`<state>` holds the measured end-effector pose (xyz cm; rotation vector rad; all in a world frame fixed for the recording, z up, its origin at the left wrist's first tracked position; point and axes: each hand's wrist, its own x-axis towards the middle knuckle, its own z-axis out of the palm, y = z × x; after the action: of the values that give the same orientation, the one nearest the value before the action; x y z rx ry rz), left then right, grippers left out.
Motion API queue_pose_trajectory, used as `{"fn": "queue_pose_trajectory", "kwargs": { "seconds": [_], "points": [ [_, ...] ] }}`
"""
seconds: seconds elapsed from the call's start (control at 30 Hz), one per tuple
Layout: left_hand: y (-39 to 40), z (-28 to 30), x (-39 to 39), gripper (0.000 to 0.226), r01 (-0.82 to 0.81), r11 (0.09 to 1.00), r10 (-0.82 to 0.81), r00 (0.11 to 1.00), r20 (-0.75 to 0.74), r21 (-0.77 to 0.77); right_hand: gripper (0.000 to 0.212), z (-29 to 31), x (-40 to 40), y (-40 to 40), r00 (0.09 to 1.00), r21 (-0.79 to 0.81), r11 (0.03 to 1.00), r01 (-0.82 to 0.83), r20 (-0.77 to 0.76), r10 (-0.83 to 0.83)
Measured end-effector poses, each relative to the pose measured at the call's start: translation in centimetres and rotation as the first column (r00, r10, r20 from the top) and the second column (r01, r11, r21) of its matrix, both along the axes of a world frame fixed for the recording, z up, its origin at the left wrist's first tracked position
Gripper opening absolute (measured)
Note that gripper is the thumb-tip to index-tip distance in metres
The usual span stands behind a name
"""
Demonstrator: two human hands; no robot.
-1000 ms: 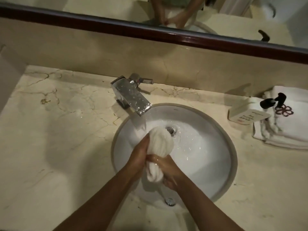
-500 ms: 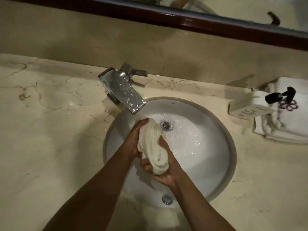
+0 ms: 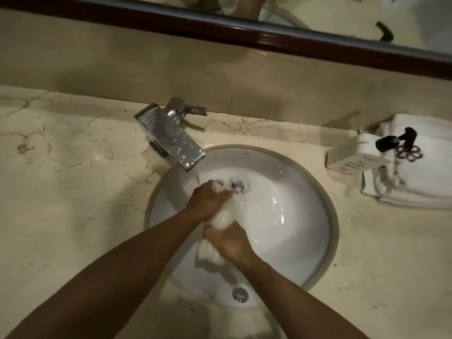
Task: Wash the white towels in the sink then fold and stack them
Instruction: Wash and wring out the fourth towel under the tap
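A wet white towel [image 3: 223,217], twisted into a roll, is held over the round white sink [image 3: 305,216]. My left hand [image 3: 208,201] grips its upper end close to the drain [image 3: 238,187]. My right hand [image 3: 231,243] grips the lower part, and the towel's end [image 3: 208,253] sticks out below it. Water runs from the chrome faucet [image 3: 171,138] into the basin beside my left hand. A stack of folded white towels [image 3: 415,182] with a purple flower emblem lies on the counter at the right.
A white soap dispenser [image 3: 354,155] with a black pump stands left of the towel stack. The marble counter [image 3: 73,192] spreads to the left of the sink. A dark-framed mirror [image 3: 220,23] runs along the wall behind.
My left hand has turned over the top of the towel and my right hand has closed over its lower part, twisting it tighter. The view has shifted slightly.
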<state>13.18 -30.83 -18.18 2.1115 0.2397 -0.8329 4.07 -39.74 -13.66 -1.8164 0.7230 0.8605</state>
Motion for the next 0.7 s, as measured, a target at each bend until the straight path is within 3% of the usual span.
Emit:
{"fn": "queue_pose_trajectory", "kwargs": {
  "seconds": [0.13, 0.27, 0.43, 0.53, 0.7],
  "points": [
    [-2.3, -1.6, -0.2, 0.063, 0.114, 0.992, -0.118, 0.991, -0.066, -0.057, 0.083, -0.8, -1.1, -3.4, 1.0, -0.025, 1.0, 0.014, -0.002, -0.014],
    [-5.0, -2.8, 1.5, 0.057, -0.202, 0.958, 0.173, 0.973, -0.151, -0.202, 0.078, -0.6, -2.6, -6.8, 0.995, -0.125, 0.988, 0.095, 0.012, -0.094],
    [-7.0, -4.1, 2.9, 0.018, -0.321, 0.929, 0.288, 0.94, -0.184, -0.182, 0.065, -1.0, -4.6, -8.9, 0.971, -0.041, 0.97, 0.238, 0.008, -0.238],
    [-7.4, -5.0, 3.0, 0.02, -0.367, 0.915, 0.326, 0.918, -0.227, -0.168, 0.062, -1.4, -5.0, -9.2, 0.96, 0.015, 0.96, 0.279, -0.002, -0.279],
    [-7.4, -3.6, 2.3, 0.017, -0.355, 0.932, 0.344, 0.93, -0.134, -0.071, 0.049, -1.4, -4.6, -9.4, 0.947, 0.148, 0.936, 0.319, -0.018, -0.32]
  ]
}}
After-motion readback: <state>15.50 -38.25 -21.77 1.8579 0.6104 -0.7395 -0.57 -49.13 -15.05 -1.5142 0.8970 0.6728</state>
